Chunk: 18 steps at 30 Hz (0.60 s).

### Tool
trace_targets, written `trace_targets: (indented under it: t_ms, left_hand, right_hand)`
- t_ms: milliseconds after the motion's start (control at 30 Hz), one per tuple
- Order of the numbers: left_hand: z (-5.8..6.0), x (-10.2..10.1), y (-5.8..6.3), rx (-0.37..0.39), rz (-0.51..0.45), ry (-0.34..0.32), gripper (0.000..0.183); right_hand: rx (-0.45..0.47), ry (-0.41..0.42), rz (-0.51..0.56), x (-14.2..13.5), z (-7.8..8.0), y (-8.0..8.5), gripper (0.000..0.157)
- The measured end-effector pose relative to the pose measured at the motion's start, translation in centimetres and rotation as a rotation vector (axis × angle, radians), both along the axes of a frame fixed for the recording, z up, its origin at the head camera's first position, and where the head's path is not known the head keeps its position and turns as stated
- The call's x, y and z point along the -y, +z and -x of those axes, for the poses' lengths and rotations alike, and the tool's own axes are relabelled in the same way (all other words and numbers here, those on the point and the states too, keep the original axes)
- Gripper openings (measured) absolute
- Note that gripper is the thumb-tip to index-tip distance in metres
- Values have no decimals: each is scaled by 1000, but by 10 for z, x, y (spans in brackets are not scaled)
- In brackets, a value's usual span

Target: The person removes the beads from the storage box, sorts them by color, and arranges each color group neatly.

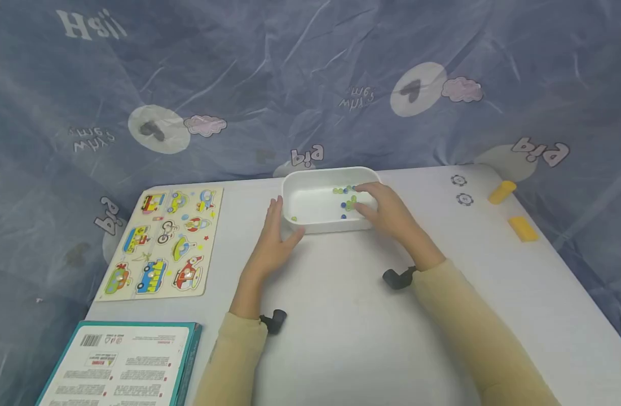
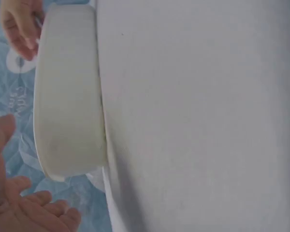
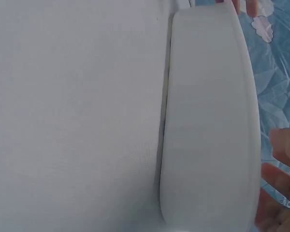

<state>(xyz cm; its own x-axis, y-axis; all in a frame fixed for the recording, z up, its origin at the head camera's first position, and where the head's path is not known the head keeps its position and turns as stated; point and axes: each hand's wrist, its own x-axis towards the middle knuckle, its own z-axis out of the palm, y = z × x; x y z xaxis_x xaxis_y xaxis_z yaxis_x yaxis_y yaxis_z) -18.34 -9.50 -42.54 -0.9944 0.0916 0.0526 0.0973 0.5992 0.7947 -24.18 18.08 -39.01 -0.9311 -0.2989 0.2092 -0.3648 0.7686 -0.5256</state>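
Observation:
A white rectangular tray (image 1: pixel 315 228) stands near the back of the table. Several small green and blue beads (image 1: pixel 348 204) lie inside it, mostly towards the right, with a lone green bead (image 1: pixel 294 218) at the left front. My left hand (image 1: pixel 272 245) is beside the tray's left end, fingers extended and thumb spread near the front left corner. Over the tray's right end reaches my right hand (image 1: pixel 391 211), its thumb and forefinger apart near the beads. In the right wrist view, the tray's wall (image 3: pixel 210 116) hides the beads; the right fingers (image 3: pixel 278 179) look slightly bent.
A wooden picture puzzle board (image 1: pixel 160 242) lies at the left, with a teal-edged box (image 1: pixel 119 361) in front of it. At the right are a yellow cylinder (image 1: pixel 502 192) and a yellow block (image 1: pixel 523 229). Patterned blue cloth (image 1: pixel 269 84) hangs behind the table.

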Motion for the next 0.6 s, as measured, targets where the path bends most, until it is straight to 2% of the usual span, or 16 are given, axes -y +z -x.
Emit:
trace_targets:
  t_ms: [233, 400, 600]
  left_hand:
    - [12, 5, -25, 52, -163, 57, 81]
    - [21, 2, -43, -4, -338, 25, 76]
    - [25, -1, -52, -69, -417, 17, 75]
  right_hand:
    - [134, 58, -49, 6, 23, -5, 40]
    - [200, 73, -116, 13, 36, -6, 36]
    - [234, 87, -164, 25, 48, -5, 31]
